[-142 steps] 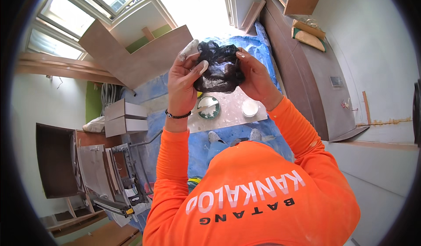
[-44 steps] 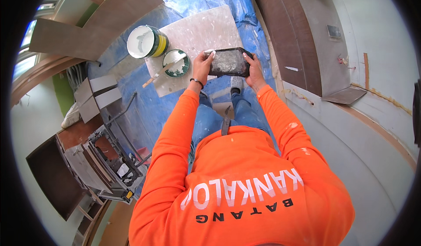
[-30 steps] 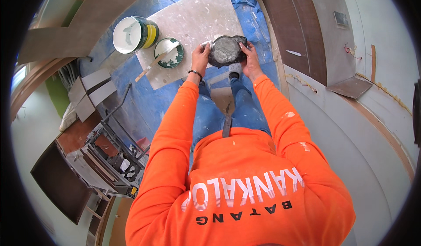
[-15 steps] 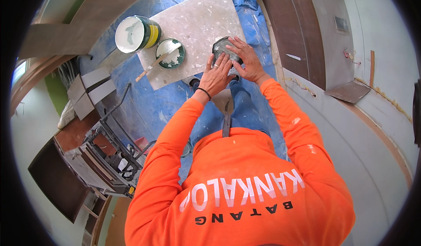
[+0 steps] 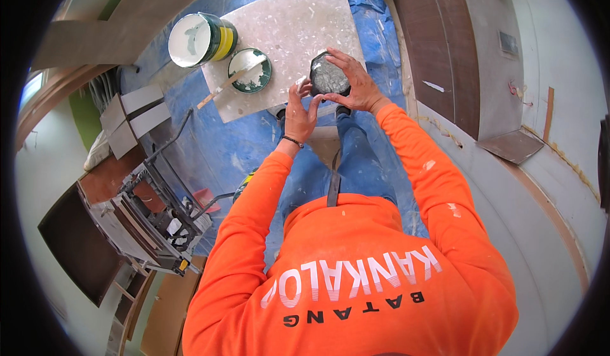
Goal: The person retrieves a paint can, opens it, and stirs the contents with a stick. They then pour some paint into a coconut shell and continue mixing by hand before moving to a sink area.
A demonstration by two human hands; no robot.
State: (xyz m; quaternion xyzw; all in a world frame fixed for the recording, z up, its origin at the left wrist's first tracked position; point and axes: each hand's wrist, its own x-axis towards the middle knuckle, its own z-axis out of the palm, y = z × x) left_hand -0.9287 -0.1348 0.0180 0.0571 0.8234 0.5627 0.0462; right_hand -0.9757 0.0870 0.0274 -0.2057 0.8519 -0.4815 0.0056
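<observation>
A dark, many-sided tub [image 5: 330, 76] with a crumpled grey, film-like inside sits at the near right of a pale, speckled board. My right hand [image 5: 357, 89] curves around its right side, fingers on the far rim and thumb at the near edge. My left hand [image 5: 300, 116] is beside the tub's near left edge, thumb and fingers apart; a white smear shows on a fingertip. Whether it touches the tub is hard to tell. To the left, a flat stick [image 5: 223, 89] lies across a round green lid [image 5: 250, 70] coated in white paste.
The pale board [image 5: 292, 26] rests over a blue plastic sheet [image 5: 210, 137]. An open bucket [image 5: 202, 40] smeared with white stands at its far left. A metal-framed rack [image 5: 166, 213] holds boards and scraps at left; a brown panel [image 5: 432, 45] lines the right.
My hands have parted: the left moved off the tub's inside toward its near left edge, and the right slid to the right rim. More of the tub's inside shows.
</observation>
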